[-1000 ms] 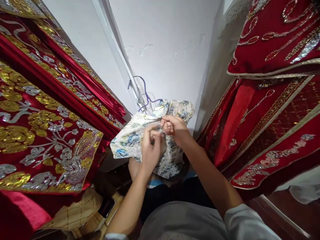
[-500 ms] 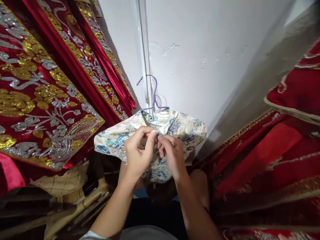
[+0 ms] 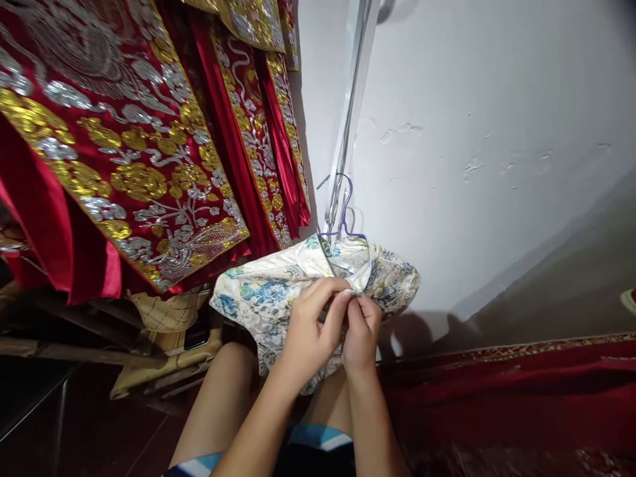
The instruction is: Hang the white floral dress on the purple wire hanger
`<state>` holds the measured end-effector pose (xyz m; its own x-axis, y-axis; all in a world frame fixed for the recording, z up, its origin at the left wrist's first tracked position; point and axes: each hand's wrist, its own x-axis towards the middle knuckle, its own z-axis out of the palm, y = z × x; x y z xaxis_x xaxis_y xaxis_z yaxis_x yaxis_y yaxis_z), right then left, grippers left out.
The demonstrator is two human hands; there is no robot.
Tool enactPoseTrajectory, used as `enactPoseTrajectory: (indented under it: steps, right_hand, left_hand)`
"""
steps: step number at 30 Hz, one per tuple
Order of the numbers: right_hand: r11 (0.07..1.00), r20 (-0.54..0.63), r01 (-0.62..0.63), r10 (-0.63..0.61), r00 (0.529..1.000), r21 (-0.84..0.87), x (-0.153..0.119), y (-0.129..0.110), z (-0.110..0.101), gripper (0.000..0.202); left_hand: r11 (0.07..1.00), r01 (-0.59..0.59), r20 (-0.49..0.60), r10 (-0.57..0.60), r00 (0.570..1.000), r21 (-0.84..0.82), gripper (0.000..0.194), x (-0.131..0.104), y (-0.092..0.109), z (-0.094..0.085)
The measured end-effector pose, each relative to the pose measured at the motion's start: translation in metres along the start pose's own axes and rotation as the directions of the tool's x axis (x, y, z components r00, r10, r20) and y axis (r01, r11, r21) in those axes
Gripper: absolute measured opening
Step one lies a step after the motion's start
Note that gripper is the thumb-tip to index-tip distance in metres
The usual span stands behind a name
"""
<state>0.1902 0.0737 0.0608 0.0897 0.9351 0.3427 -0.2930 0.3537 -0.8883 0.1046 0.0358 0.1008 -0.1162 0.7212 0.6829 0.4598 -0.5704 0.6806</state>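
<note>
A cream garment with a blue and green floral print [image 3: 273, 291] hangs on a purple hanger [image 3: 346, 205], its white-edged neckline facing up. My left hand [image 3: 318, 324] pinches the neckline edge at the front, thumb and forefinger pressed together. Close against it, my right hand [image 3: 362, 331] has its fingers closed on the same edge. The fingertips of both hands nearly touch, and whatever small part lies between them is hidden.
Red cloths with gold and silver embroidery [image 3: 144, 179] hang at the left. Below them are a woven basket [image 3: 166, 311] and a bamboo seat [image 3: 129, 377] bearing a dark phone [image 3: 197, 333]. A metal pole [image 3: 350, 99] stands by the white wall [image 3: 472, 86]; red fabric [image 3: 521, 397] lies lower right.
The view has swung, so the garment and hands appear farther right and slightly lower. More of the left cloths and my legs shows. Both hands stay at the neckline, fingers closer together.
</note>
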Motion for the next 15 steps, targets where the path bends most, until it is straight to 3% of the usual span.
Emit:
enactPoseTrajectory:
  steps: [2,4,9,12,15]
  right_hand:
    - [1.0,-0.023,0.004,-0.003,1.0,0.028,0.007,-0.003,0.0,0.037]
    - [0.996,0.036,-0.036,0.033,0.999,0.078,0.012,-0.002,0.005,0.041]
    - [0.946,0.196,-0.256,0.217,0.956,0.2,0.015,0.013,0.034,0.031]
    - [0.948,0.254,-0.291,0.252,0.934,0.129,0.004,0.022,0.039,0.029]
    - [0.967,0.253,-0.253,0.238,0.938,0.028,-0.02,0.028,0.032,0.036]
  left_hand:
    - [1.0,0.006,-0.009,-0.006,1.0,0.025,0.011,0.005,0.001,0.001]
    - [0.999,0.007,-0.05,-0.005,0.999,0.041,0.011,0.01,0.002,-0.002]
    - [0.999,-0.026,-0.187,0.034,0.982,0.048,0.013,0.033,0.014,-0.023]
    - [0.997,-0.075,-0.325,0.068,0.943,-0.006,0.013,0.055,0.015,-0.057]
    - [0.979,-0.031,-0.511,-0.078,0.856,-0.202,0.009,0.068,-0.01,-0.109]
